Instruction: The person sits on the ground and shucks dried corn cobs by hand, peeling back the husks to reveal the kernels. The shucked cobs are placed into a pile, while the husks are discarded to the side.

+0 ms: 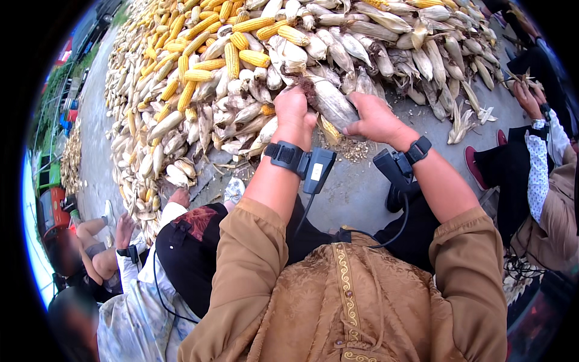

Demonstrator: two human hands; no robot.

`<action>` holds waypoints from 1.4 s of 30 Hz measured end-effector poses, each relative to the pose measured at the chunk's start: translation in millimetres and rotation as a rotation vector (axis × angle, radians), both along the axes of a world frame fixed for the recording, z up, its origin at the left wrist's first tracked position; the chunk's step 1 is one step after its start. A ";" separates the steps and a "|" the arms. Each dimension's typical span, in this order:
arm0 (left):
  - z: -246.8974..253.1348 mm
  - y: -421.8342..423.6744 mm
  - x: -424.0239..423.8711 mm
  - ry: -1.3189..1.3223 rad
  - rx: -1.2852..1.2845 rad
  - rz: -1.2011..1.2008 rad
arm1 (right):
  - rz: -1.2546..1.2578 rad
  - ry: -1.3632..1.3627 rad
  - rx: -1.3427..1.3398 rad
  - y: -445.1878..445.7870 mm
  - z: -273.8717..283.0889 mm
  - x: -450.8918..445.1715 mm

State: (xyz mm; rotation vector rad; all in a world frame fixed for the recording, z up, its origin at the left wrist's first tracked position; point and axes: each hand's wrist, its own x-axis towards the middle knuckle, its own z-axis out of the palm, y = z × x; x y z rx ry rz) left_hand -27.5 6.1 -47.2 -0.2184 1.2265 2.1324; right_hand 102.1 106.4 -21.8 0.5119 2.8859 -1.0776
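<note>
An ear of corn in its dry, greyish husk (334, 103) is held between my two hands, in front of the pile. My left hand (295, 111) is closed at its upper left end, beside the dark brown silk (307, 87). Around its lower right end curl the fingers of my right hand (377, 118). Just below the held ear, a partly husked ear with pale yellow kernels (331, 130) shows between my hands. Both wrists wear black straps with small boxes and cables.
A large pile of unhusked ears (357, 50) spreads ahead, with bare yellow cobs (231, 59) at its upper left. Loose kernels (355, 151) lie on the concrete ground (334, 190). One person (140, 289) sits close at left, another (543, 176) at right, with husks nearby.
</note>
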 end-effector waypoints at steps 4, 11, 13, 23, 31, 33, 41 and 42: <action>-8.8 -9.7 -14.1 -0.243 0.044 -0.069 | 0.001 0.146 0.048 -0.5 -9.0 -5.5; -15.1 6.3 -20.3 -0.368 0.196 0.043 | -0.220 0.381 -0.066 -7.8 -20.1 -30.0; -13.3 9.8 -11.1 -0.376 0.275 -0.016 | -0.364 0.556 -0.191 -17.0 -12.9 -40.3; -23.1 0.3 -16.6 -0.437 0.037 0.167 | -1.202 0.490 -0.490 87.5 -56.5 -37.5; -41.4 -15.4 -42.7 -0.305 -0.098 0.121 | -1.274 0.656 -0.437 109.5 -29.9 -16.6; -33.4 -13.5 -36.9 -0.105 -0.123 -0.069 | -1.188 0.771 -0.342 101.7 -26.5 -20.9; 18.4 5.4 37.2 1.294 -1.091 -0.333 | -0.887 0.723 0.066 64.8 -12.6 -37.0; 24.3 7.3 47.0 1.349 -1.055 -0.293 | -0.877 0.719 0.043 58.6 -11.0 -38.1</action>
